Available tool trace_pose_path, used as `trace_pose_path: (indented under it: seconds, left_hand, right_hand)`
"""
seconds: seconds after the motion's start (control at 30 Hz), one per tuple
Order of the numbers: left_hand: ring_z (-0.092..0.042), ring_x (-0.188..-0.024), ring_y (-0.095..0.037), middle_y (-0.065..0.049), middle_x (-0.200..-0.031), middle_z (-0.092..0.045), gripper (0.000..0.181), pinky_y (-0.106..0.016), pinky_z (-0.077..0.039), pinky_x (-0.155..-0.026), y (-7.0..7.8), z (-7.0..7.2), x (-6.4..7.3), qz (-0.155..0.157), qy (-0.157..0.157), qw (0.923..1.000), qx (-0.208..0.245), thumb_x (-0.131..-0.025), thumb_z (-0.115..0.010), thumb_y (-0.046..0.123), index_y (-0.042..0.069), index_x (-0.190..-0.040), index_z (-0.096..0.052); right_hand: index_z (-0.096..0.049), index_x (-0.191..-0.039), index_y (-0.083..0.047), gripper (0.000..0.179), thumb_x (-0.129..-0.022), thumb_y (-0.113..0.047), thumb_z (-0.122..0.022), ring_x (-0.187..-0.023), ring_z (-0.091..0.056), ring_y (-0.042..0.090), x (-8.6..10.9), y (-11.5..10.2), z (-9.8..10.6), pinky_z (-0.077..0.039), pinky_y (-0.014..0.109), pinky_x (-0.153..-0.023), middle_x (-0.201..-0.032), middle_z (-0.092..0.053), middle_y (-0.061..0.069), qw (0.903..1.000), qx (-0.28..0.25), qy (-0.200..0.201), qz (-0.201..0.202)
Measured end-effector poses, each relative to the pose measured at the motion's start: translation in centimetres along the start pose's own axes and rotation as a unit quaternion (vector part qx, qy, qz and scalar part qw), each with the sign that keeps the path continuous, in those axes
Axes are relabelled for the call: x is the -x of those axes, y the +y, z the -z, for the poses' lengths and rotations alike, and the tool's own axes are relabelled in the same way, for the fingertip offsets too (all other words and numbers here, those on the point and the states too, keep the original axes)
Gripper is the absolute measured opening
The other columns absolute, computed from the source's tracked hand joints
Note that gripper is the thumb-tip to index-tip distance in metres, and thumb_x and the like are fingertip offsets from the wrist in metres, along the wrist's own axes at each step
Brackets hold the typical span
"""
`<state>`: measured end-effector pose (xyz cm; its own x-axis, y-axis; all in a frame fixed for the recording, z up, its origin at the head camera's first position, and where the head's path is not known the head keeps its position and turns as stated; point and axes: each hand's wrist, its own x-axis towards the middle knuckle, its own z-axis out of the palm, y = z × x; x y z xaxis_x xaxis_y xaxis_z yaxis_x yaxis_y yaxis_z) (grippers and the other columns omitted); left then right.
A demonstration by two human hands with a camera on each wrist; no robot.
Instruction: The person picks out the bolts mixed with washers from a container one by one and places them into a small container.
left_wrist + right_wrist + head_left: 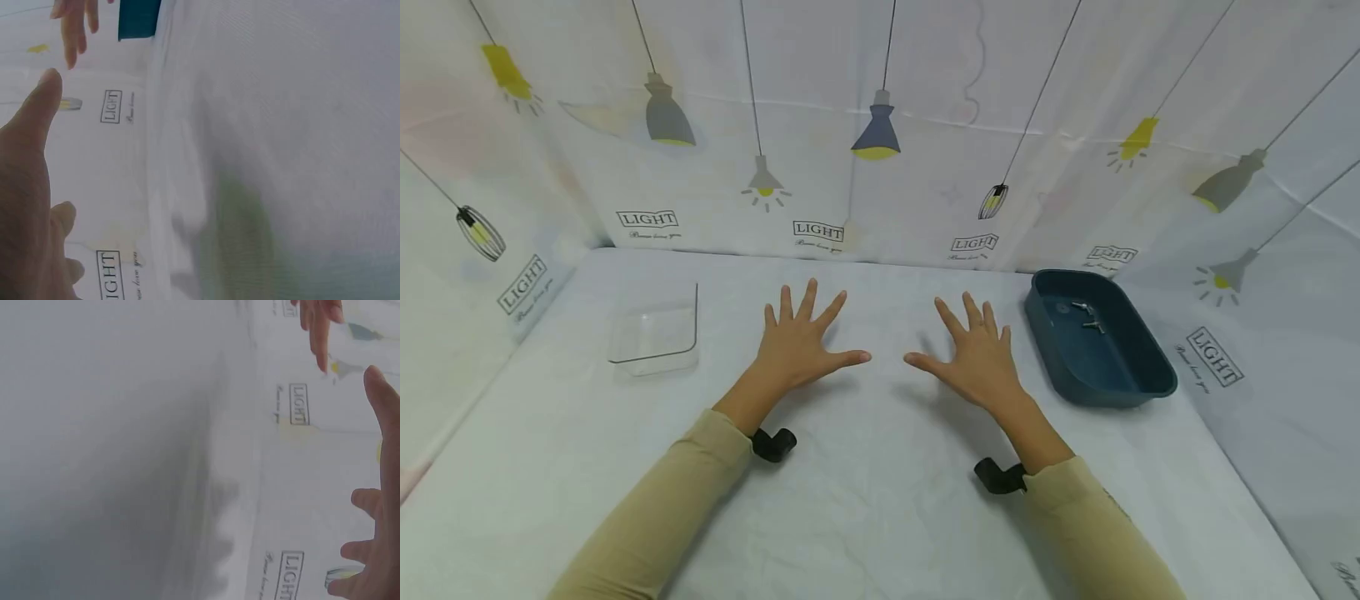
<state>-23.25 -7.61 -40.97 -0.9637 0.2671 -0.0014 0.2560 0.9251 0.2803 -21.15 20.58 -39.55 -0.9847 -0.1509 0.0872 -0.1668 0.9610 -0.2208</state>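
Over the white table, my left hand is held with its fingers spread wide and its palm down, holding nothing. My right hand mirrors it a short way to the right, fingers also spread and holding nothing. The two thumbs point towards each other with a gap between them. Left of my left hand stands a clear plastic box. Nearest to my right hand is a dark blue tub, with a few small silvery metal pieces on its floor.
A white cloth covers the table. Behind and at both sides hangs a white curtain printed with lamps and the word LIGHT. A black wrist camera sits below the left wrist, another black camera below the right.
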Motion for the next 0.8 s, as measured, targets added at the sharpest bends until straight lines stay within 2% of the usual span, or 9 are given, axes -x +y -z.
trace_pose_path:
  seconds: [0.17,0.27,0.4,0.53,0.63,0.8]
  left_hand:
    - [0.006,-0.156,-0.049,-0.01,-0.172,0.006,0.105,-0.07,-0.005,-0.122,1.1,0.2,-0.2,-0.006,-0.006,0.9998,0.017,-0.079,-0.042,0.092,0.041,-0.162,-0.004]
    - [-0.001,-0.157,-0.045,-0.011,-0.172,0.0,0.101,-0.066,-0.009,-0.124,2.0,0.5,-0.4,-0.01,-0.011,0.9991,0.039,-0.085,-0.043,0.085,0.032,-0.164,-0.009]
    - [-0.014,-0.157,-0.042,-0.015,-0.171,-0.011,0.088,-0.061,-0.019,-0.124,3.2,0.6,-0.8,-0.022,-0.011,0.9979,0.06,-0.096,-0.05,0.067,0.02,-0.164,-0.018]
    - [-0.021,-0.156,-0.039,-0.015,-0.17,-0.018,0.081,-0.057,-0.023,-0.124,4.6,0.5,-1.2,-0.033,-0.007,0.9967,0.074,-0.099,-0.056,0.056,0.017,-0.162,-0.023]
    - [-0.025,-0.155,-0.037,-0.014,-0.169,-0.022,0.078,-0.052,-0.025,-0.125,5.7,0.3,-1.4,-0.042,-0.005,0.9951,0.09,-0.099,-0.057,0.052,0.016,-0.161,-0.026]
    - [-0.028,-0.155,-0.03,-0.011,-0.168,-0.026,0.076,-0.047,-0.028,-0.125,7.8,0.2,-1.9,-0.05,-0.005,0.9899,0.133,-0.1,-0.058,0.05,0.016,-0.161,-0.027]
  right_hand:
    - [-0.023,-0.162,-0.03,0.103,-0.08,-0.082,-0.059,-0.155,-0.013,0.05,1.3,2.9,1.4,-0.015,0.075,-0.117,-0.17,-0.016,0.018,0.9989,-0.017,0.041,0.017]
    - [-0.032,-0.16,-0.024,0.095,-0.084,-0.069,-0.067,-0.153,-0.022,0.048,2.1,4.8,2.5,-0.024,0.073,-0.115,-0.168,-0.024,0.017,0.9944,-0.045,0.09,0.032]
    - [-0.049,-0.15,-0.014,0.075,-0.087,-0.042,-0.078,-0.145,-0.04,0.042,2.9,7.1,3.6,-0.039,0.068,-0.108,-0.158,-0.043,0.016,0.9752,-0.093,0.19,0.064]
    - [-0.058,-0.142,-0.01,0.064,-0.085,-0.027,-0.082,-0.137,-0.051,0.039,3.2,9.0,4.3,-0.043,0.062,-0.107,-0.148,-0.055,0.016,0.9517,-0.119,0.275,0.067]
    - [-0.059,-0.141,-0.01,0.063,-0.084,-0.024,-0.083,-0.134,-0.054,0.039,3.3,10.5,4.5,-0.044,0.061,-0.106,-0.145,-0.058,0.017,0.9386,-0.131,0.315,0.051]
    - [-0.059,-0.14,-0.009,0.062,-0.085,-0.028,-0.082,-0.134,-0.054,0.04,3.5,13.0,4.9,-0.043,0.06,-0.107,-0.143,-0.06,0.017,0.9277,-0.138,0.346,0.024]
